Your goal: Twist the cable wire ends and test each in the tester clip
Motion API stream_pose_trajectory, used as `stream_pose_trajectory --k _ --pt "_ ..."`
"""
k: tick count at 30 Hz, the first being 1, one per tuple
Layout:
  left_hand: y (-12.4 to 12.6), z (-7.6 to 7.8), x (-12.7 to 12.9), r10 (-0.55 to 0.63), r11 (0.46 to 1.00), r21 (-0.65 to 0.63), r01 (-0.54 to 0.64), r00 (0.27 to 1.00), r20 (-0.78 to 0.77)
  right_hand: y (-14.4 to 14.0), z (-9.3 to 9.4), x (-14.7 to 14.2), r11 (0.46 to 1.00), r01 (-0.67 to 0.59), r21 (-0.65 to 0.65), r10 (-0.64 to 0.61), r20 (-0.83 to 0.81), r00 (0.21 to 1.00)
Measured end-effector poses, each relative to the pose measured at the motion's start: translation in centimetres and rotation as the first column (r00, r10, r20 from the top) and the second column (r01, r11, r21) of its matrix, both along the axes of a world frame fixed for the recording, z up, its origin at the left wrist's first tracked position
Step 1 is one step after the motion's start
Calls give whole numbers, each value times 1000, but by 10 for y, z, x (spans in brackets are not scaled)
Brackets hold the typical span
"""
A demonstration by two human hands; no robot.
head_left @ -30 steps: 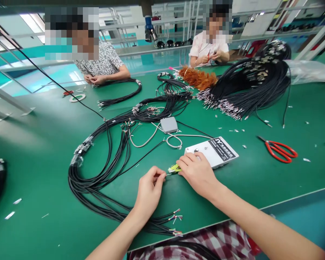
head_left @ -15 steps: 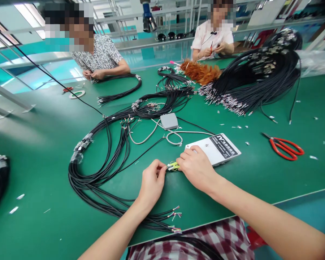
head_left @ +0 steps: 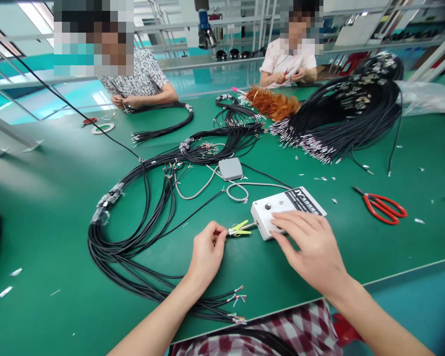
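Wore checked cloth [head_left: 300,326], dark red and white, below the grip, on the body side. Showed blocks of deep red, white and an in-between tone, running aslant. Went bare at left hand [head_left: 209,252], right hand [head_left: 313,247] and along both forearms [head_left: 161,311] behind the grip. Could not tell garment type.

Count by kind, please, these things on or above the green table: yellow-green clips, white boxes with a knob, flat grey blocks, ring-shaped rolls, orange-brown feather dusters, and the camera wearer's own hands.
Yellow-green clip: 1
White box with a knob: 1
Flat grey block: 1
Ring-shaped roll: 1
Feather duster: 1
Own hands, left hand and right hand: 2
Total: 7
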State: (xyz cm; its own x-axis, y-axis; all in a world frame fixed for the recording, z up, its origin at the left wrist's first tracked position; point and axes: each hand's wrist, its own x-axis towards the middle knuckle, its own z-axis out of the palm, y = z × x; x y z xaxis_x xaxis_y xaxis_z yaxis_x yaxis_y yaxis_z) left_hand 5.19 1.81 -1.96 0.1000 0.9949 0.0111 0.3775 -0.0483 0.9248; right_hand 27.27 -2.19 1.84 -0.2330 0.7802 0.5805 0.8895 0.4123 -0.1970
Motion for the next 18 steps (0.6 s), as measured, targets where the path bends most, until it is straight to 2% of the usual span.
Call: stream_pose_trajectory --k 3,7,12,18 --pt "1 1 0 5 1000 -6 -5 1000 6 -21 -17 14 999 53 -3 -53 -77 996" --pt "1 2 -1 7 1000 -6 -7 1000 2 -33 -34 12 998 62 -15 -63 -106 992" --pt "1 2 -1 2 1000 -8 -2 1000 -3 -31 -33 5 998 63 3 -62 -97 993" --pt "-1 3 -13 34 999 -18 -34 999 -5 -26 -34 9 991 95 92 -95 -2 995"
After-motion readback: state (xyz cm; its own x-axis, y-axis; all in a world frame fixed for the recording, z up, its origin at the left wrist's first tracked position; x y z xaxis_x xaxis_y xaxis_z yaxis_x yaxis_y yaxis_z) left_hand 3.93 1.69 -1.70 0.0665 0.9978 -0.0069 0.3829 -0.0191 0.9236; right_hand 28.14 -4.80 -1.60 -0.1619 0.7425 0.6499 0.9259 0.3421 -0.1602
